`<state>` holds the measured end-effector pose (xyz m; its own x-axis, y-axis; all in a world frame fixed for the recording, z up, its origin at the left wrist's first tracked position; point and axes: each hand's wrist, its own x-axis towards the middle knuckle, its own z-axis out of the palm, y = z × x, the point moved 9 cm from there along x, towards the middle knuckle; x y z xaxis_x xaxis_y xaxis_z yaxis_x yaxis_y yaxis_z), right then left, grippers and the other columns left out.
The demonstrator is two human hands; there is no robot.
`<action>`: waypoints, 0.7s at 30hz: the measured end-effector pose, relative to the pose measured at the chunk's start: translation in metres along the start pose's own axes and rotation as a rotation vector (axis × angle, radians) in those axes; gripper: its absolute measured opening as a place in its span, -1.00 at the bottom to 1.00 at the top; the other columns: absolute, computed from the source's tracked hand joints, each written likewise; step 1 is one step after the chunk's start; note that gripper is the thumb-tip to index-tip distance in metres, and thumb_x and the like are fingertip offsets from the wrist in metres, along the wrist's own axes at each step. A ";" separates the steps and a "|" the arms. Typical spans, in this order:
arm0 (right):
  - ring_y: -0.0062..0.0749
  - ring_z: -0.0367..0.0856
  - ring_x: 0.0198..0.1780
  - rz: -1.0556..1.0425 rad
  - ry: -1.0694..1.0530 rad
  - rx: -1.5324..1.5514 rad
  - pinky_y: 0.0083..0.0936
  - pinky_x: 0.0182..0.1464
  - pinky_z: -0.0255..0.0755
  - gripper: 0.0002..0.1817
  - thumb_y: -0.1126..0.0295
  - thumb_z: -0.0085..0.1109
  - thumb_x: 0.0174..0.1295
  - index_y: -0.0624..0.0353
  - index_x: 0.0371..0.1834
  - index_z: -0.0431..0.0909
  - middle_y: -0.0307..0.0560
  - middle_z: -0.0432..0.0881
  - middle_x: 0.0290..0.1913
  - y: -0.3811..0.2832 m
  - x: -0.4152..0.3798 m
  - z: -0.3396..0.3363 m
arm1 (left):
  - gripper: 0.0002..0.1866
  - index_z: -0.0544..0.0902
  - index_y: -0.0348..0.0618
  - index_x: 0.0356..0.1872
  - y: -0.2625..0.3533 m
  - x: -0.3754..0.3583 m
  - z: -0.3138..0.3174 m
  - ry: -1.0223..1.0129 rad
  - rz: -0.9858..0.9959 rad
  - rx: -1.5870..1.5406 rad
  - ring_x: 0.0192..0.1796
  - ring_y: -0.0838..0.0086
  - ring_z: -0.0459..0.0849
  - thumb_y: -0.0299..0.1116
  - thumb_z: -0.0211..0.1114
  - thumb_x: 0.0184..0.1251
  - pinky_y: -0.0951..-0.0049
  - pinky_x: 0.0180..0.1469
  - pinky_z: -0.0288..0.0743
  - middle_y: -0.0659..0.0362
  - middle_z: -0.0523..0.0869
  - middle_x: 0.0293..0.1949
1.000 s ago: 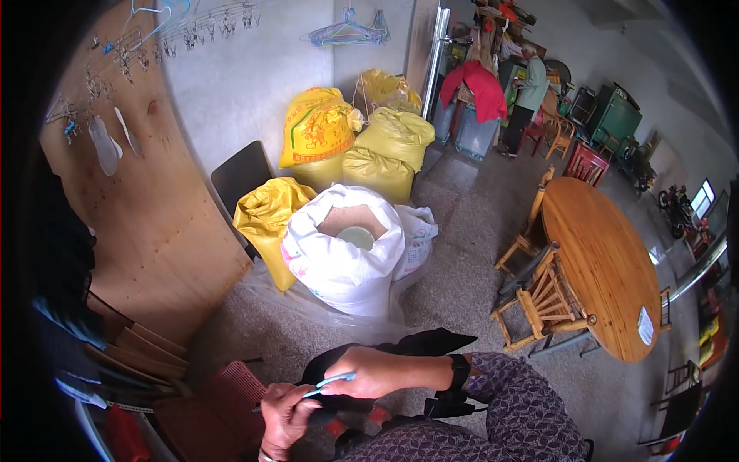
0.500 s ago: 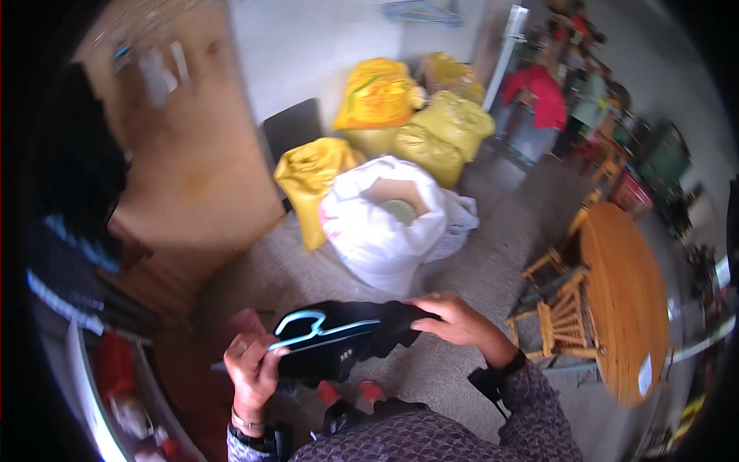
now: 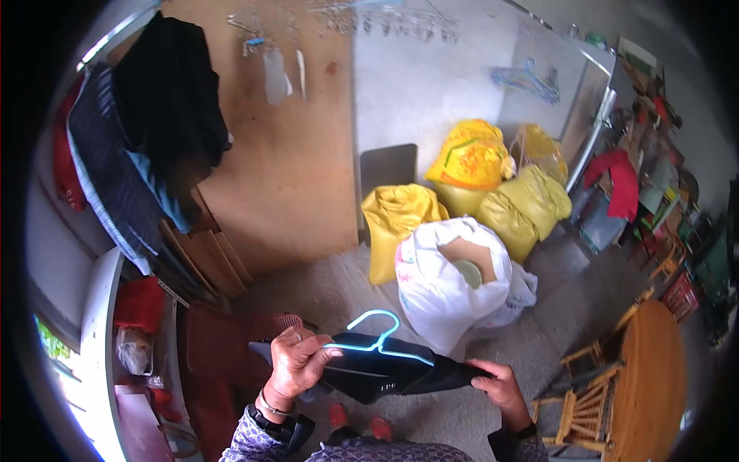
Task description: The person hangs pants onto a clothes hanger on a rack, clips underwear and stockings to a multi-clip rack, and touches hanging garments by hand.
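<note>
My left hand is closed around one arm of a light blue clothes hanger together with the black garment on it. The hanger's hook points up, and its far arm lies against the garment's upper edge. Small pale marks show on the black cloth. At the other end, my right hand pinches the garment's edge between thumb and fingers. The cloth is stretched sideways between both hands, in front of my body. Its underside and whatever hangs behind it are hidden.
Dark clothes hang at the left. An open white sack with a bowl inside stands ahead, beside several yellow sacks. Blue hangers hang on the wall. A wooden table and chair are right; a dark red chair is left.
My view has swung left, bringing the hanging clothes into sight. The hanger's hook now stands more upright, and the garment is drawn out further towards my right hand. Both hands keep their hold.
</note>
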<state>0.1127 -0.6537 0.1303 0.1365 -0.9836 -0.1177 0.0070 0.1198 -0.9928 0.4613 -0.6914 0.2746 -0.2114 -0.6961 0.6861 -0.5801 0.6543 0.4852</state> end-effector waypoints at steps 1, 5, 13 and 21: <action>-0.39 0.57 -0.03 -0.025 -0.026 0.059 -0.50 0.10 0.36 -0.48 0.43 0.30 0.01 0.45 0.07 0.48 -0.01 0.63 -0.04 0.004 0.000 -0.003 | -0.83 0.68 -0.12 -0.50 -0.001 0.001 -0.004 0.019 0.015 -0.018 -0.57 0.32 0.55 -0.30 0.46 -0.06 0.39 -0.43 0.38 0.19 0.58 -0.66; -0.36 0.54 0.03 -0.125 -0.007 0.034 -0.48 0.16 0.31 -0.35 0.31 0.36 -0.02 0.42 0.15 0.42 0.04 0.59 0.01 -0.007 0.000 -0.004 | -0.83 0.67 -0.12 -0.49 0.000 0.008 -0.018 0.047 0.015 -0.031 -0.58 0.30 0.54 -0.29 0.45 -0.04 0.38 -0.43 0.37 0.18 0.59 -0.63; -0.28 0.37 0.24 -0.133 -0.179 0.133 -0.40 0.30 0.18 0.03 -0.06 0.29 0.03 0.48 0.37 0.04 0.10 0.37 0.25 -0.101 -0.027 0.073 | -0.84 0.68 -0.17 -0.45 -0.019 0.021 -0.064 0.191 -0.072 -0.048 -0.49 0.30 0.58 -0.30 0.42 0.05 0.39 -0.41 0.41 0.14 0.63 -0.57; -0.16 0.48 0.15 -0.669 -0.010 0.166 -0.29 0.21 0.33 -0.27 -0.05 0.02 0.26 0.43 0.25 0.29 0.22 0.43 0.18 -0.167 0.023 0.105 | -0.65 0.64 -0.13 -0.16 -0.058 0.063 -0.116 0.346 -0.157 0.171 -0.10 0.22 0.53 -0.20 0.40 0.04 0.30 -0.08 0.34 0.06 0.62 -0.18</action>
<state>0.2184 -0.6825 0.2954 0.0586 -0.8522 0.5199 0.2445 -0.4927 -0.8352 0.5728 -0.7387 0.3528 0.1498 -0.6243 0.7667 -0.7126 0.4693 0.5214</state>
